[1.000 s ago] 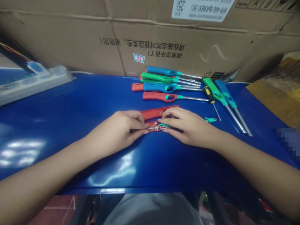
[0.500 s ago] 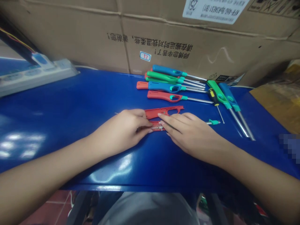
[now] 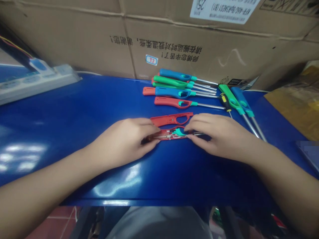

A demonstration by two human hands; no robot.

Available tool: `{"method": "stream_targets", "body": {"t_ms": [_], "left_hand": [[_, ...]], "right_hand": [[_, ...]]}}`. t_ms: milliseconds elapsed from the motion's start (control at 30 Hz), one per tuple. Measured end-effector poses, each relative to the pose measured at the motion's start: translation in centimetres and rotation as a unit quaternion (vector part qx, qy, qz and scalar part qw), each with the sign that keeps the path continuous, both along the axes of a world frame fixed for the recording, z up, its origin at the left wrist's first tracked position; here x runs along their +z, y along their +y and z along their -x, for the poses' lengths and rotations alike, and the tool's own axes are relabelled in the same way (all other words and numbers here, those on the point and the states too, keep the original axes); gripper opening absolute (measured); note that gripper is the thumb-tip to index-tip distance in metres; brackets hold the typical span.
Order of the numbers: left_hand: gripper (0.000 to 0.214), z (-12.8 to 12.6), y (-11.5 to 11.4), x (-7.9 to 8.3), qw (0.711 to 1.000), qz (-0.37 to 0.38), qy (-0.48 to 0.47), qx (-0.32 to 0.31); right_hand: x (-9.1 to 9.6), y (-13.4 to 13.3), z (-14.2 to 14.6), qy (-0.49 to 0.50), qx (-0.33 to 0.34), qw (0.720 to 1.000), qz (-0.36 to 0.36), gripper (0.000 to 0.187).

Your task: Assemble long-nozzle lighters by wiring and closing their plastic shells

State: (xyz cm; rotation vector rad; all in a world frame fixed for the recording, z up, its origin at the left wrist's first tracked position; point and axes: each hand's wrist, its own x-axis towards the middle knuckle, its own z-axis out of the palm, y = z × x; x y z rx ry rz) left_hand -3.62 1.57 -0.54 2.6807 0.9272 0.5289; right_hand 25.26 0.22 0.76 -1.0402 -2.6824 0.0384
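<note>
Gleaming blue tabletop (image 3: pixel 74 106) under red lighter shells (image 3: pixel 171 119) meets cardboard cartons (image 3: pixel 74 39).

Fairly bright indoor light, soft and even; the lamp isn't in view, though the reflections suggest it's overhead. White glare patches (image 3: pixel 20 157) sit near the left end of the glossy blue desk (image 3: pixel 74 109), plus a wavy glare streak (image 3: pixel 116 184) near its front edge. Shadows are soft and short, tucked under the left hand (image 3: pixel 124 142) and right hand (image 3: pixel 219 132). Wide-angle bending shows: the cardboard boxes (image 3: pixel 174 43) bow along their seams and the desk edges curve. The power strip (image 3: pixel 37 81) is slightly soft. A pixelated patch (image 3: pixel 309 151) hides the right edge. Under the desk it's dim and murky.
</note>
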Motion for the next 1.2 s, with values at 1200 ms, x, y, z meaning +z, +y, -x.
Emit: {"method": "stream_targets", "body": {"t_ms": [1200], "left_hand": [[0.038,-0.9,0.1,-1.4,0.996,-0.039,0.016,-0.084]], "right_hand": [[-0.4,0.9,-0.4,0.049,0.033,0.987,0.15,0.02]]}}
